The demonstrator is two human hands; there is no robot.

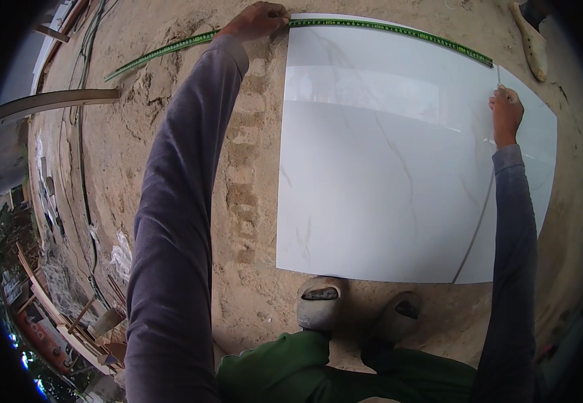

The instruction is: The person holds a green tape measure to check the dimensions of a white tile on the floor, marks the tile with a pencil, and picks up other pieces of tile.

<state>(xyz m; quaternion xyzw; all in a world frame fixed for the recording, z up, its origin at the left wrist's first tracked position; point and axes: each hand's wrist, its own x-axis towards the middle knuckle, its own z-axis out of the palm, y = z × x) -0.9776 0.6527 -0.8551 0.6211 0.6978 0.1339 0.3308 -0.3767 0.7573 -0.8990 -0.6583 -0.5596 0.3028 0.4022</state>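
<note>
A large glossy white tile (352, 181) with faint grey veins lies flat on the ground before me. Along its far edge runs a green tape measure (399, 29), whose other part stretches left past the tile over the dirt. My left hand (258, 21) pinches the tape at the tile's far left corner, fingers closed. Over the tile's right part, my right hand (507, 111) is closed around a thin pale stick, like a pencil (499, 77), its tip close to the tape's right end. A grey line (474, 232) crosses the tile from near my right hand to the near edge.
My shoes (319, 302) stand at the tile's near edge. A curved bar (56, 101) juts in at left, beside dark cables (82, 161). White plastic (122, 256) and wooden boards (56, 309) lie lower left. A tan shoe-like object (531, 43) is at the far right.
</note>
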